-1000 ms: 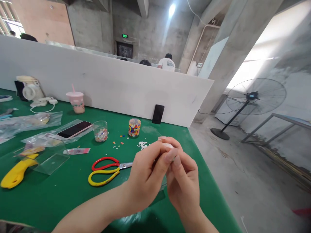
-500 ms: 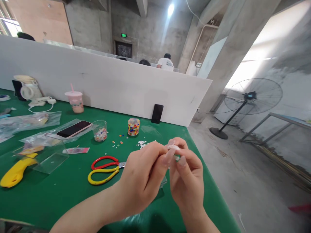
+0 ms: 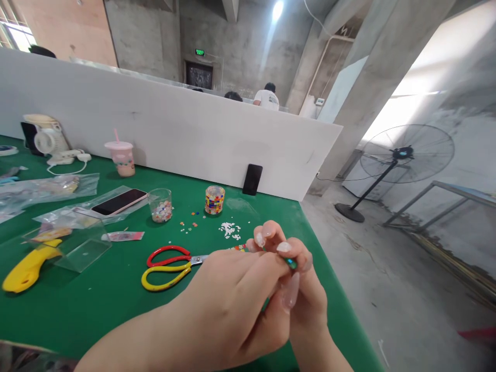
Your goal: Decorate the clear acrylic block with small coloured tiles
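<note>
Close together over the table's right side, my left hand and my right hand are both closed around a small shiny green piece. Only a bit of it shows between the fingertips; its kind is not clear, and my left hand covers the rest. To the left lie scissors with one red and one yellow handle, their blades partly behind my left hand. Beyond the hands are scattered small white pieces and a few coloured pieces, partly hidden.
On the green table stand a clear cup of small pieces, a multicoloured ring-shaped stack, and a pink drink cup. A phone leans on the white partition. A yellow-handled tool lies left.
My left hand has shifted right and down, now overlapping my right hand. More of the green piece shows. White and coloured pieces beyond the hands are more visible; the view has tilted slightly.
</note>
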Available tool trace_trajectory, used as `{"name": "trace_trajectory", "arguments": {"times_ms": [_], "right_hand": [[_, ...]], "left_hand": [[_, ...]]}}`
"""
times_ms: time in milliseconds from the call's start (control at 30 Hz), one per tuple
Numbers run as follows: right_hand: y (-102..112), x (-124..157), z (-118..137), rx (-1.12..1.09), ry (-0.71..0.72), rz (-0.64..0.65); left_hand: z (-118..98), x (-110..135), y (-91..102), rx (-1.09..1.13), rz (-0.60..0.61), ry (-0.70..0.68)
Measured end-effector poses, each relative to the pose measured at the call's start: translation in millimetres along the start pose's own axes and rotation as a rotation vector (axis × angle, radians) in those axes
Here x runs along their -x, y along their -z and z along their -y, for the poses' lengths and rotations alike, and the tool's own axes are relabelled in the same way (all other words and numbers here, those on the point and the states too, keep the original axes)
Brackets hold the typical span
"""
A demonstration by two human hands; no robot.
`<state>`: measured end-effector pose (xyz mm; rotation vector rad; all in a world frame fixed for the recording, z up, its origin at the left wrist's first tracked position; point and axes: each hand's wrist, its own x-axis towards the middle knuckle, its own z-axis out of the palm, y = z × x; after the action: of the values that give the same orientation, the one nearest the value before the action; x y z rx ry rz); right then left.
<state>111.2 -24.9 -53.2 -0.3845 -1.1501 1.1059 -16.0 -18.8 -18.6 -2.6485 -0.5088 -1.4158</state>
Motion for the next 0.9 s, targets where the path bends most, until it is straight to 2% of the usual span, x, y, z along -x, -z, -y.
{"name": "trace_trajectory", "arguments": {"times_ms": [367, 600, 700, 900], "right_hand": [[-2.4, 10.0, -2.1, -0.092, -0.111, -0.080], [-5.6, 11.0, 1.4, -0.065, -0.142, -0.119], [-5.4, 8.5, 5.2, 0.016, -0.113, -0.116], [-1.6, 1.0, 14.2, 0.204, -0.013, -0.119]], "left_hand": [[-1.1, -3.4, -0.2, -0.095, -0.029, 0.006], [-0.1, -3.5, -5.7, -0.077, -0.080, 0.031], [1.2, -0.8, -5.4, -0.067, -0.106, 0.050], [4.7, 4.7, -4.0, 0.005, -0.063, 0.082]]}}
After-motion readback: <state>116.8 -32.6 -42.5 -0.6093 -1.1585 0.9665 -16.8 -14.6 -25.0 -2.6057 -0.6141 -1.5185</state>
